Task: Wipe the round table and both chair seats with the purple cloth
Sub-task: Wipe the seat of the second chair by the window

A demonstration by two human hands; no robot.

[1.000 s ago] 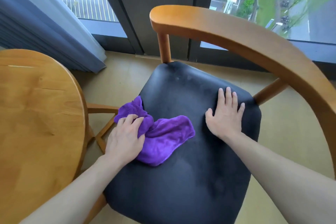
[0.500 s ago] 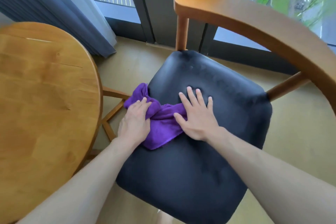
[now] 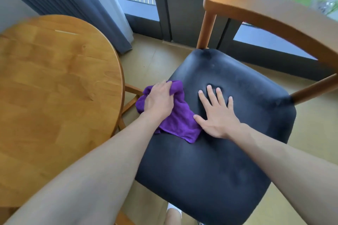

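my left hand (image 3: pixel 158 99) grips the bunched purple cloth (image 3: pixel 180 122) at the left edge of the black chair seat (image 3: pixel 228 151); my right hand (image 3: pixel 218 115) lies flat, fingers spread, bracing. i should flatten the cloth and sweep overlapping strokes toward the far corners.

Round table (image 3: pixel 54 78) and armrest (image 3: pixel 274 16) flank seat (image 3: pixel 228 151).
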